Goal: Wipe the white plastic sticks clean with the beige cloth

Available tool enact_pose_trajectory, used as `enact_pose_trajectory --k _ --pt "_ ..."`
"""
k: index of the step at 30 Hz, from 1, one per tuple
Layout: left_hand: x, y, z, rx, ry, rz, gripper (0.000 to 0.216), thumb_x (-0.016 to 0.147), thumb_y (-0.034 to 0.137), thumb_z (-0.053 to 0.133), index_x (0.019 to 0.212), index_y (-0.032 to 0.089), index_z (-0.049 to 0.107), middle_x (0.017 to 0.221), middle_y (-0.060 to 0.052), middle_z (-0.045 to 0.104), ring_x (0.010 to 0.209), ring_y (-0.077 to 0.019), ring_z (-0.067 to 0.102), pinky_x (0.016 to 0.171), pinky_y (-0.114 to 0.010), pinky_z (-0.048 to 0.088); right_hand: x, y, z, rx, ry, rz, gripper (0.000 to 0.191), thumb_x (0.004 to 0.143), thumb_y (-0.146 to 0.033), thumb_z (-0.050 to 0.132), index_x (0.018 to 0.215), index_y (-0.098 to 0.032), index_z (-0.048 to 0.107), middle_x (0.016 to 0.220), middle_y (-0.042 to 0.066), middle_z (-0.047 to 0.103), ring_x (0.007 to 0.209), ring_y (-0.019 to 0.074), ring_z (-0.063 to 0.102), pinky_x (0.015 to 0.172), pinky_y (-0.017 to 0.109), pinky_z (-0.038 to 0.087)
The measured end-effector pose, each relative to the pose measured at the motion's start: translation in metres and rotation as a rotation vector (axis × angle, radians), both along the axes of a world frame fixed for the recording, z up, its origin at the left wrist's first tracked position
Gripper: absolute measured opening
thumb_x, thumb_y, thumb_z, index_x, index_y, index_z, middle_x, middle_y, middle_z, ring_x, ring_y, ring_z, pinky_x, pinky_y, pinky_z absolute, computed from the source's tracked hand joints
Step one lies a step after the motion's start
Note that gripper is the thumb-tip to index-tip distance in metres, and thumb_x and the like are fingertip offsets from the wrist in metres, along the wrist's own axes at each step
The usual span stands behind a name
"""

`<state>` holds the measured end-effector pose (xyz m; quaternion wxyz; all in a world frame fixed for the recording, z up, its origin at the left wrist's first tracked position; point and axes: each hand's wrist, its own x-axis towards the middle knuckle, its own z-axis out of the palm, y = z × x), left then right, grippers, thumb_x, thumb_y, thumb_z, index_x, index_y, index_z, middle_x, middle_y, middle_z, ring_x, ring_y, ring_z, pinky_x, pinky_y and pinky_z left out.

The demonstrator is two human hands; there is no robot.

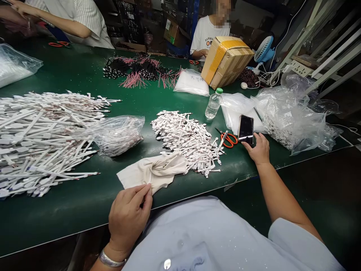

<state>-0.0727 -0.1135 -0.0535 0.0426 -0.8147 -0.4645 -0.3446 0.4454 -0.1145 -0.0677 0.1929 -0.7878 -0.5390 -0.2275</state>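
Left hand [129,215] pinches soft cream cloth [141,171], seven o'clock; half-curled right hand [260,151] touches flat black phone [246,127], three o'clock, hold unclear. Go gently.

soft sheen on the table [158,98]; bags [290,109] glint, and shadows fill the cloth's [141,171] folds. background [129,22] dim, corners dark, edges stretched. near things look sharp; a mosaic covers part of the far person [210,35].

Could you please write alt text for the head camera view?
At a green table, the right hand holds a phone and the left hand pinches a cream cloth. Short white pieces lie heaped beside the cloth, near orange-handled scissors and a clear bottle.
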Motion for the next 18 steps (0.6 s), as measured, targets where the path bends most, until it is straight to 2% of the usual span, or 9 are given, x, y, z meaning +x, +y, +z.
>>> enact_pose_trajectory --k 9,15,18 --pt "0.001 0.002 0.0 0.019 -0.003 -0.013 0.016 0.077 0.017 0.067 0.093 0.016 0.068 0.086 -0.006 0.069 0.077 -0.0203 0.059 0.071 -0.034 0.047 0.0 0.0 0.0 0.022 0.018 -0.002 0.069 0.086 -0.066 0.055 0.126 -0.011 0.051 0.128 0.018 0.04 0.116 0.0348 0.036 0.099 0.049 0.033" --pt "0.0 0.001 0.0 0.017 0.003 -0.008 0.017 0.077 0.017 0.067 0.095 0.017 0.067 0.086 -0.006 0.069 0.076 -0.0202 0.059 0.07 -0.034 0.047 -0.006 -0.006 0.003 0.031 -0.039 -0.011 0.06 0.086 -0.065 0.058 0.111 -0.01 0.064 0.126 0.019 0.042 0.115 0.0353 0.037 0.098 0.048 0.035" --pt "0.001 0.001 0.001 0.025 0.008 -0.012 0.018 0.077 0.018 0.067 0.096 0.017 0.067 0.085 -0.005 0.068 0.074 -0.0199 0.058 0.068 -0.034 0.046 -0.01 -0.009 0.006 0.006 -0.07 -0.016 0.056 0.087 -0.062 0.059 0.11 -0.011 0.066 0.127 0.018 0.042 0.116 0.035 0.037 0.098 0.047 0.036"
